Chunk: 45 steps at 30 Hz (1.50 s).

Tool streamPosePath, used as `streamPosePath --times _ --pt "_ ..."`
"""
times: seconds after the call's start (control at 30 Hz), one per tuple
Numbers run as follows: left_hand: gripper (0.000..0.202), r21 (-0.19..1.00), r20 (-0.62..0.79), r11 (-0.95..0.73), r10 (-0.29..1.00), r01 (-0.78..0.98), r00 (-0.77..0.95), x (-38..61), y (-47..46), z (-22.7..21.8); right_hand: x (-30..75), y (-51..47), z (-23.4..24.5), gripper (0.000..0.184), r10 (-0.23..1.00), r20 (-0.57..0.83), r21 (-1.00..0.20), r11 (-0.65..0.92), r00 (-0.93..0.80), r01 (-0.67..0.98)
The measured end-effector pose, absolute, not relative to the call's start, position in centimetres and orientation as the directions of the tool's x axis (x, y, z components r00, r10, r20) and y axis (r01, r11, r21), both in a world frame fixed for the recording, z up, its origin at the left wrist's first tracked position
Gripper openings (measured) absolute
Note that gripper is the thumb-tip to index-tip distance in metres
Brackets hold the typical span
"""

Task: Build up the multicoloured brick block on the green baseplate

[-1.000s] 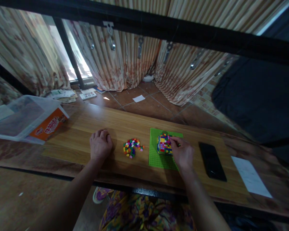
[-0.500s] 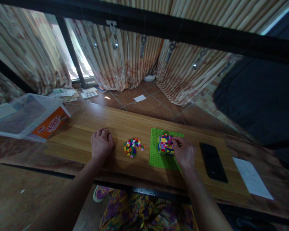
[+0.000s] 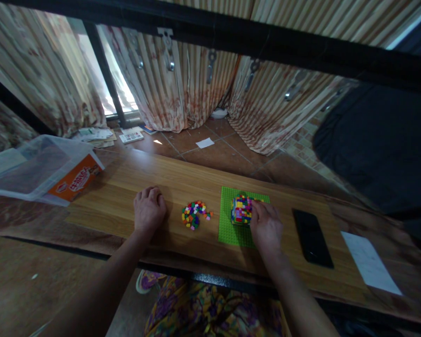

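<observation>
A block built of small multicoloured toy bricks (image 3: 241,209) stands on a green studded baseplate (image 3: 226,234). My right hand (image 3: 266,227) is at the block's right side, fingertips bent together against its upper right part. Whatever those fingertips may pinch is hidden behind them. To the left lies a loose pile of small coloured bricks (image 3: 192,215) on the wooden board. My left hand (image 3: 149,209) rests on the board left of that pile, palm down with fingers curled in, not touching the bricks.
Right of the baseplate lies a black phone (image 3: 312,238), with a white paper sheet (image 3: 371,263) beyond it. A clear plastic bin (image 3: 38,187) with an orange label stands at the far left. A dark metal bar (image 3: 210,35) crosses above the table (image 3: 168,173).
The fingers of my right hand have drawn closer together against the block's right side. My left hand stays in place, and the view has shifted slightly.
</observation>
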<state>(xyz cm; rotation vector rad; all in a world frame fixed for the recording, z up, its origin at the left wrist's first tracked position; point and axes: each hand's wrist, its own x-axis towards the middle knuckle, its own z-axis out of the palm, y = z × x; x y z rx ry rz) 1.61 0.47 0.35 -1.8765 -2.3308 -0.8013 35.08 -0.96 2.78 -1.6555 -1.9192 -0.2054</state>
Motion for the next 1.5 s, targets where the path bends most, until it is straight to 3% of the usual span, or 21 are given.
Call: streamPosePath --times 0.17,0.3,0.4,0.53,0.67,0.8,1.03,1.3,1.5 --pt "0.028 0.338 0.363 0.124 0.897 0.933 -0.251 1.4 0.5 0.1 35.1 -1.4 3.1 0.037 0.881 0.450 -0.091 0.210 -0.148 0.973" --pt "0.028 0.330 0.367 0.130 0.895 0.935 -0.254 1.5 0.5 0.1 35.4 -1.5 3.5 0.040 0.883 0.434 -0.072 0.232 -0.179 0.970" --pt "0.028 0.334 0.363 0.134 0.895 0.933 -0.258 1.6 0.5 0.2 35.4 -1.7 3.7 0.037 0.869 0.476 -0.145 0.232 -0.138 0.962" --pt "0.028 0.341 0.355 0.135 0.898 0.931 -0.260 1.7 0.5 0.4 34.0 -2.8 4.2 0.031 0.810 0.587 -0.348 0.245 0.006 0.905" --pt "0.028 0.342 0.351 0.142 0.898 0.929 -0.266 1.7 0.5 0.3 30.4 -4.3 4.5 0.027 0.837 0.538 -0.445 0.384 -0.101 0.809" --pt "0.028 0.333 0.366 0.135 0.893 0.933 -0.260 1.7 0.5 0.2 27.1 -4.0 3.3 0.031 0.895 0.383 -0.465 0.402 -0.231 0.789" --pt "0.026 0.359 0.349 0.136 0.898 0.923 -0.268 1.7 0.4 0.4 25.8 -1.9 1.1 0.031 0.944 0.177 -0.396 0.327 -0.278 0.858" --pt "0.027 0.354 0.357 0.135 0.895 0.926 -0.267 1.6 0.5 0.2 25.5 -1.9 1.0 0.027 0.940 0.218 -0.432 0.335 -0.263 0.837" --pt "0.027 0.360 0.353 0.129 0.898 0.924 -0.263 1.6 0.4 0.4 26.7 -4.3 3.5 0.025 0.923 0.357 -0.610 0.349 -0.147 0.711"
